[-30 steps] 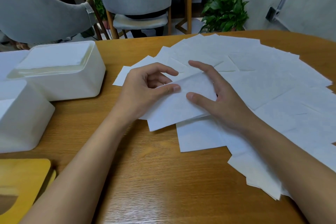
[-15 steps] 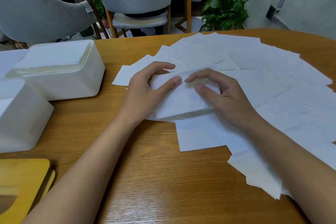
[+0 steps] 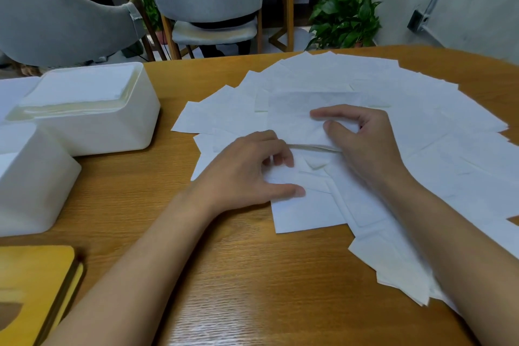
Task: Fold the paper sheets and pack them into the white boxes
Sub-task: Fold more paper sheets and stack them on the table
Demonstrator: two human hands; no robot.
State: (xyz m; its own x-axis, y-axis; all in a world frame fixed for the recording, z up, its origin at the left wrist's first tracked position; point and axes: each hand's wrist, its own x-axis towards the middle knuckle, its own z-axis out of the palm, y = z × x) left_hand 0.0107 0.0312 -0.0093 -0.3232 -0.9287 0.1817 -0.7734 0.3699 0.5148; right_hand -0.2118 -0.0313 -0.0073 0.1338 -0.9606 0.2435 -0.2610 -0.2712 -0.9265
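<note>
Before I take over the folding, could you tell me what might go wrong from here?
The right hand pinches one sheet on overlapping sheets, so it may drag a second along. The left hand rests on them; a push could scatter them. The far white box looks nearly full, so more may not fit.

Pinches a paper sheet (image 3: pixel 295 123) in the right hand (image 3: pixel 365 149), above loose sheets (image 3: pixel 427 121) fanned across the worktop (image 3: pixel 238 275). Rests the curled left hand (image 3: pixel 247 174) on them.
</note>
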